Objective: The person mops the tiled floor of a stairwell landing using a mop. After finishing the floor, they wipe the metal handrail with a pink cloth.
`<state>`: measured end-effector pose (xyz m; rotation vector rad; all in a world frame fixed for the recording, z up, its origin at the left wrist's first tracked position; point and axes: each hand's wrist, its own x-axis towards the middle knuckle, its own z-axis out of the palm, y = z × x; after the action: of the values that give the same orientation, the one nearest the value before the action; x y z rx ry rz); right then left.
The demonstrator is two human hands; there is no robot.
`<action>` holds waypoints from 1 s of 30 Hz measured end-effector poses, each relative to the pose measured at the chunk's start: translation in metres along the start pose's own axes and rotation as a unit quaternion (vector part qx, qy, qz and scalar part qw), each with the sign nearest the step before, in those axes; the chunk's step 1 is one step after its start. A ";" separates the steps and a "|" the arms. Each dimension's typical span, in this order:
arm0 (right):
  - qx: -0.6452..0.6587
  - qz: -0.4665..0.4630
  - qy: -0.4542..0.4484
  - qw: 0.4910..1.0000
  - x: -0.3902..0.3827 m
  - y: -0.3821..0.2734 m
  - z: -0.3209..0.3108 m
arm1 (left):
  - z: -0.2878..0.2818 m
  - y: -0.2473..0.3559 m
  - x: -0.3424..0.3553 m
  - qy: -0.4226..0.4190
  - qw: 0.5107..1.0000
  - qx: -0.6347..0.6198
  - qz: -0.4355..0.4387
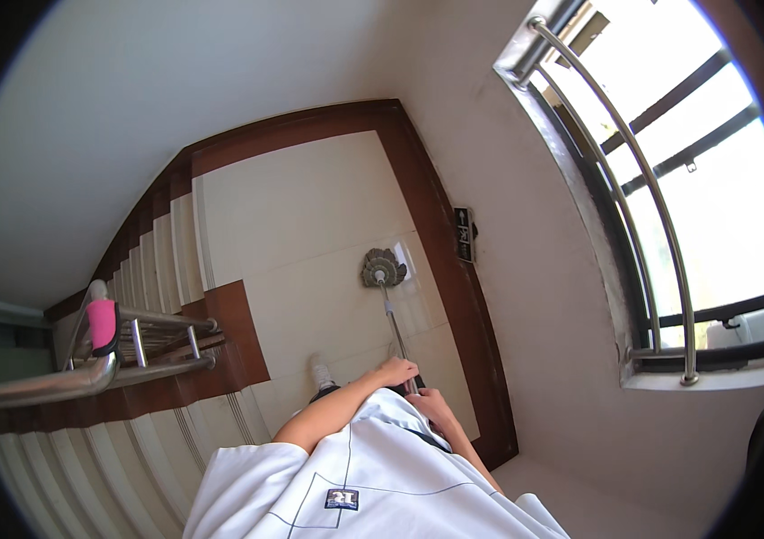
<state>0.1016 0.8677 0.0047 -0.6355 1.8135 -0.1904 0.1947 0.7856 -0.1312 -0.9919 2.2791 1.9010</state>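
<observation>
Left hand [397, 370] and right hand [433, 408] both grip the mop [395, 326] close to me; its head [384, 269] rests on the floor [306, 216] ahead. I'd best press evenly, keeping the strands spread flat.

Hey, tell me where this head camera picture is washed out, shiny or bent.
Head view: glare blows the window with steel bars out to white; same view, the cream tiled floor shows a bright reflection beside the grey fluffy mop head; head view again, the dark brown floor border bows, the corners black.
</observation>
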 end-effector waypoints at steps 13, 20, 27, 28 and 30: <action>-0.062 -0.154 -0.147 0.975 0.088 -0.019 -0.048 | -0.014 -0.032 0.007 0.196 0.954 -0.150 -0.169; -0.062 -0.208 -0.160 0.963 0.110 0.014 -0.099 | 0.022 -0.014 0.039 0.198 0.938 -0.157 -0.238; 0.136 -0.117 -0.069 0.981 0.072 0.071 -0.146 | 0.052 0.061 0.087 0.112 0.972 -0.103 -0.179; 0.195 -0.087 -0.058 0.975 0.067 0.083 -0.149 | 0.061 0.067 0.094 0.097 0.976 -0.091 -0.170; 0.248 -0.064 -0.044 0.966 0.060 0.097 -0.152 | 0.079 0.060 0.110 0.088 0.986 -0.062 -0.127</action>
<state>-0.0830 0.8910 -0.0363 -0.3956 1.5543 -0.6696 0.0494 0.8099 -0.1428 -1.4430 2.0133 1.9329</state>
